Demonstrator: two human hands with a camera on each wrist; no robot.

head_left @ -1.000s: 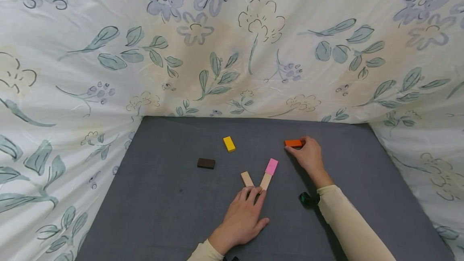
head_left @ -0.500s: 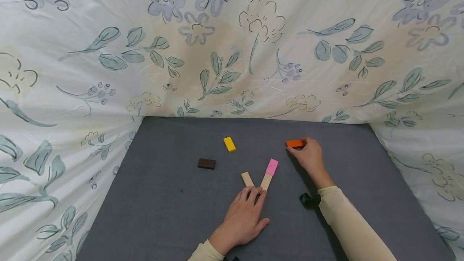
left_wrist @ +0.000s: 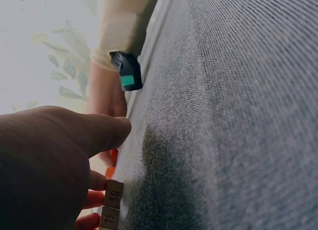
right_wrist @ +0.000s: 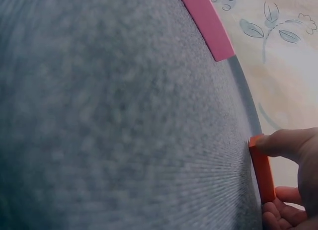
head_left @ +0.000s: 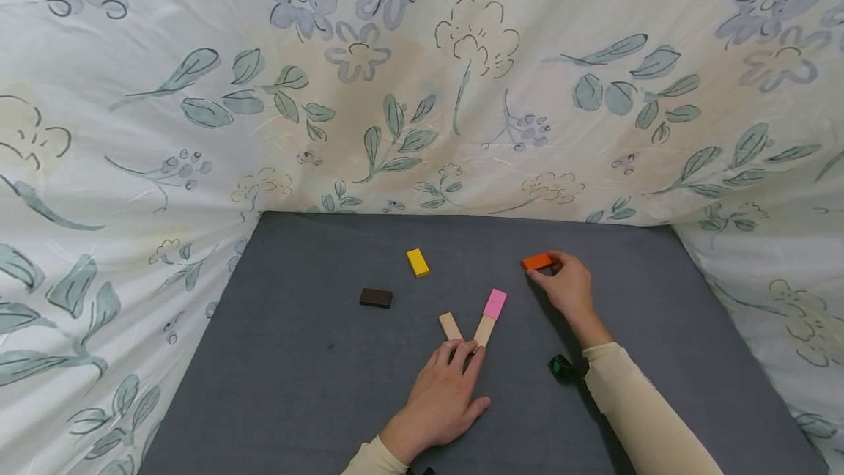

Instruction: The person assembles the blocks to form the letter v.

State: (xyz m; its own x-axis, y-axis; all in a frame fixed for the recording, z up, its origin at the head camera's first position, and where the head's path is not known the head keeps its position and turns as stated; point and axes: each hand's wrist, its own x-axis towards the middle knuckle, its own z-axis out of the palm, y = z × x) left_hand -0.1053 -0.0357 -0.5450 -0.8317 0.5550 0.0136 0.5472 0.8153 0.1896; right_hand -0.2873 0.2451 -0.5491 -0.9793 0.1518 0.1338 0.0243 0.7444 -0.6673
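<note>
My right hand point(head_left: 568, 286) pinches an orange block point(head_left: 537, 262) between thumb and fingers, low at the table in the right wrist view. My left hand point(head_left: 440, 400) lies palm down, its outstretched fingertips touching the near ends of two plain wooden blocks point(head_left: 450, 326). Those two fan apart in a V. In the left wrist view their end faces read 50 point(left_wrist: 114, 194) and 75, with fingers against them. A pink block point(head_left: 494, 304) adjoins the far end of the right wooden one. The wooden blocks' near ends are hidden by my fingers in the head view.
A yellow block point(head_left: 417, 263) lies behind the wooden ones, and a dark brown block point(head_left: 376, 298) to their left. The grey cloth-covered table point(head_left: 277, 380) meets floral fabric point(head_left: 395, 130) at its back and sides. A black wrist device point(head_left: 564, 368) hangs at the right cuff.
The orange block has shifted slightly right and turned a little, its right end swinging away from me, with my right hand following. My left hand and the other blocks stay put.
</note>
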